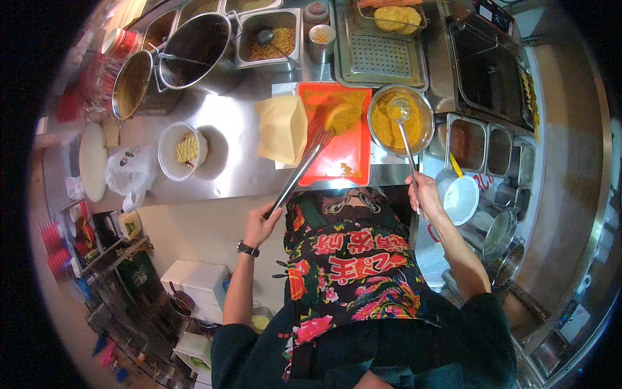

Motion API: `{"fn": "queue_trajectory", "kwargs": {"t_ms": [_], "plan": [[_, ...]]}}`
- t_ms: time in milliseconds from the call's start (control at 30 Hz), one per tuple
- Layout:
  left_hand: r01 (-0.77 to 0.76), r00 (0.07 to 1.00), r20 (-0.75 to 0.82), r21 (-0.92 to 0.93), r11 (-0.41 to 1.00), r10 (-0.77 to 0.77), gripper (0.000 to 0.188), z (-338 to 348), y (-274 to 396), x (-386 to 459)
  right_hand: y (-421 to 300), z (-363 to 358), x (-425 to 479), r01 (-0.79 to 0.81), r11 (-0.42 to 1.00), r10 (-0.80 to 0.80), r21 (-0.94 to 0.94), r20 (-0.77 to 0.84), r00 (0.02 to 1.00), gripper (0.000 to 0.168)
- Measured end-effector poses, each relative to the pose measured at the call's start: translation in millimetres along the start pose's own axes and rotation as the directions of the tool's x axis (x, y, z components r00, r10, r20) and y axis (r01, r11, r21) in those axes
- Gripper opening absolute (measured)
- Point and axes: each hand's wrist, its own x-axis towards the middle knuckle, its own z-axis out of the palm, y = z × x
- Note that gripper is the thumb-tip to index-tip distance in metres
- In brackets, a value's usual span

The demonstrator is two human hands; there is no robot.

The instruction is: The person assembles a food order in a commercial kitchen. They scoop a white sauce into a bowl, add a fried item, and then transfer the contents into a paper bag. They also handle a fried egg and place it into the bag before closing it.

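Note:
My left hand [262, 222] is closed around the handle of metal tongs [303, 167]; their tips touch a piece of food [344, 116] coated in orange-yellow powder on the red plastic tray [358, 160]. In my right hand [425, 194] is the handle of a metal ladle [409, 146], its bowl resting in a steel bowl [426, 95] of orange-yellow powder. This bowl stands against the tray's right side. A brown paper bag [282, 129] lies at the tray's left edge, slightly overlapping it. Further left, a white tub [167, 167] holds a noodle block [186, 149].
Two deep pots [197, 53] [133, 87] stand at the back left, near a steel pan of diced food [279, 41]. Behind the tray is a perforated rack [381, 58] with a wire basket [401, 22]. A fryer [493, 73] and steel containers [466, 141] are at the right.

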Motion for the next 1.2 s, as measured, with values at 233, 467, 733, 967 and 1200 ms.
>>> {"fn": "queue_trajectory", "kwargs": {"t_ms": [233,467,733,967,1200], "plan": [[0.394,0.895,0.41,-0.548,0.737,-0.174,0.026,-4,30,-10,53,-27,43,0.089,0.988,-0.103,-0.127,-0.114,0.988,0.037],[0.282,0.907,0.418,-0.705,0.651,0.059,0.025,10,76,5,26,-17,5,0.344,0.341,-0.814,-0.875,-0.092,0.573,0.027],[0.06,0.916,0.316,-0.718,0.694,0.248,0.027,67,171,37,-37,81,-57,0.752,0.596,-0.713,-0.282,0.245,0.657,0.039],[0.127,0.875,0.387,-0.763,0.634,0.291,0.02,129,199,36,-43,81,-64,0.557,0.823,-0.568,0.11,0.187,0.802,0.022],[-0.145,0.815,0.424,-0.511,0.847,0.395,0.025,110,188,37,-4,41,-58,0.539,0.841,-0.54,0.048,0.139,0.83,0.018]]}}
